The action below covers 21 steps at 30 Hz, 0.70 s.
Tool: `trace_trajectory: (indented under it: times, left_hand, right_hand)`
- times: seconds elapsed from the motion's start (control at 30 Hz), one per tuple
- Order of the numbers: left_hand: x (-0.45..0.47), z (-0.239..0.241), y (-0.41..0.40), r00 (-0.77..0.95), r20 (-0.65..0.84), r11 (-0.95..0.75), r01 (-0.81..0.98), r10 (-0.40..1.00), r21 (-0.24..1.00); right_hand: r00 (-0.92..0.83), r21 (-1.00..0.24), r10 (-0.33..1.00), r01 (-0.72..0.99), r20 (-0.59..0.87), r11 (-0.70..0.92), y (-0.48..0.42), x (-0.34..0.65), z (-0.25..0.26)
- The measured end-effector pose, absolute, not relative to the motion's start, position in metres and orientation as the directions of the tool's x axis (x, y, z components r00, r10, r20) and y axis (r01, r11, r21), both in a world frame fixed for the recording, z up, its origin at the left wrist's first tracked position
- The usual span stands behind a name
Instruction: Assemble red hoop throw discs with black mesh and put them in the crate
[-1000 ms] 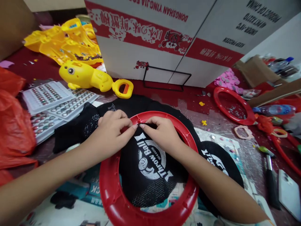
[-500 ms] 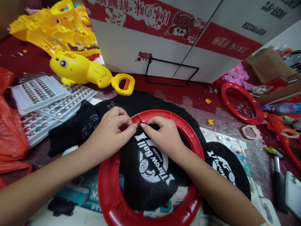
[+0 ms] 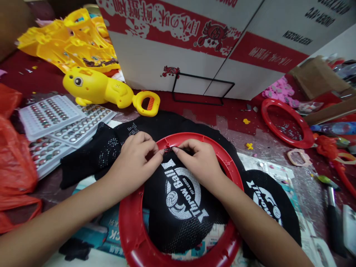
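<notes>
A red plastic ring (image 3: 130,222) lies in front of me with its ribbed, pegged side up. Inside it is a round black mesh fabric (image 3: 172,233) printed in white with "Throw Ball". At the ring's far inner edge, my left hand (image 3: 139,157) pinches the fabric's rim between thumb and fingers. Close beside it, my right hand (image 3: 201,161) is closed on the same rim, thumb pressed down near a peg. A short stretch of mesh shows between the two thumbs. The far side of the fabric is partly hidden under my fingers.
More black mesh pieces (image 3: 272,204) lie around the ring. At left are trays of metallic round parts (image 3: 50,115), a yellow duck-shaped toy (image 3: 94,87) and a red plastic bag (image 3: 13,148). A large carton (image 3: 144,70) stands behind. Another red ring (image 3: 267,115) and a hammer-like tool (image 3: 333,218) are at right.
Both hands keep their pinch at the ring's far edge. My thumbs are slightly farther apart, with more of the mesh rim showing between them. The whole view has shifted slightly.
</notes>
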<state>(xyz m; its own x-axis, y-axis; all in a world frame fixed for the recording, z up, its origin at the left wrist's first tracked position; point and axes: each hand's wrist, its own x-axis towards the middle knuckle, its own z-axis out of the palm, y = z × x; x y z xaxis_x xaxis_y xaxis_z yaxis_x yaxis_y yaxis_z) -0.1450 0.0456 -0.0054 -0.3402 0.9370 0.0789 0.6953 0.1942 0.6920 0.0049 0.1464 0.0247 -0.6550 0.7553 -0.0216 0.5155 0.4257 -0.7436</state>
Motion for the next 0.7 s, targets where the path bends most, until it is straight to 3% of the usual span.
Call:
trace_trajectory:
  times: [0.13, 0.27, 0.4, 0.7]
  left_hand:
    - [-0.1411, -0.0047, 0.0398, -0.299, 0.229, 0.072, 0.737, 0.926, 0.672]
    - [-0.1378, -0.0058, 0.0366, -0.136, 0.338, -0.077, 0.833, 0.931, 0.547]
    - [-0.1361, -0.0085, 0.0352, -0.075, 0.335, -0.087, 0.893, 0.939, 0.443]
    - [-0.1365, -0.0105, 0.0361, -0.081, 0.293, -0.033, 0.931, 0.953, 0.364]
  right_hand:
    - [-0.621, -0.778, 0.783, 0.507, -0.031, 0.371, 0.1531, 0.01, 0.0321]
    - [-0.625, -0.751, 0.78, 0.528, -0.028, 0.396, 0.1545, 0.0084, 0.032]
    - [-0.609, -0.708, 0.793, 0.565, -0.012, 0.423, 0.1532, 0.0061, 0.0292]
    - [-0.603, -0.612, 0.797, 0.618, 0.033, 0.493, 0.1532, 0.003, 0.0243]
